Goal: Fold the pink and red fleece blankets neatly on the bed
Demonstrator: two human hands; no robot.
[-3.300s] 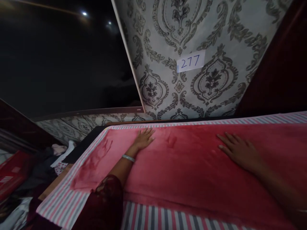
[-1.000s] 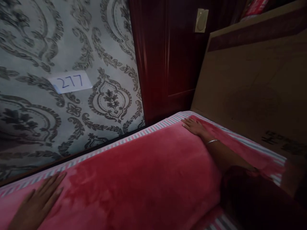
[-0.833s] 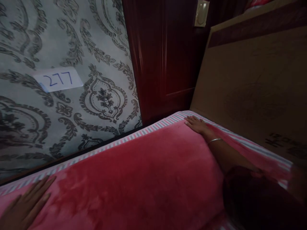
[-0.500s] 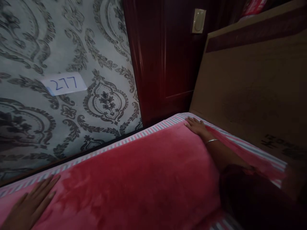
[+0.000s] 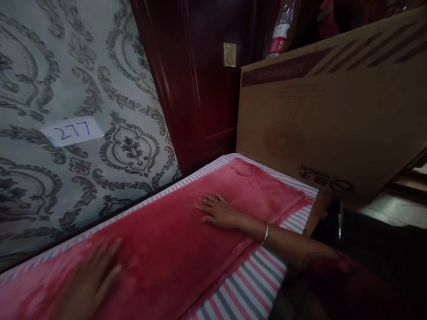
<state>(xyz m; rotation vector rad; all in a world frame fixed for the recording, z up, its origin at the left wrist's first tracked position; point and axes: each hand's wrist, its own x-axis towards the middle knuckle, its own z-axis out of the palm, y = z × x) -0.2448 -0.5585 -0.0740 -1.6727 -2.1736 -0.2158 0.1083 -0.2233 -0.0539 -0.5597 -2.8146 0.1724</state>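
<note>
A long red plush cloth lies spread over a striped pink, grey and white sheet, whose stripes show along its edges. My right hand rests flat on the cloth with its fingers spread, a silvery bangle at the wrist. At the lower left my left hand is over the same cloth, fingers stretched out and smeared by motion. Neither hand holds anything. Some wrinkles show in the cloth's far right end.
A patterned grey wall with a paper label reading 277 runs along the left. Beyond the far end stand a dark red wooden panel and a large cardboard box. A plastic bottle stands behind the box's top edge.
My right hand has moved from the cloth's far corner back toward its middle. My left hand has shifted a little right. The view has turned right, showing more of the box and sheet.
</note>
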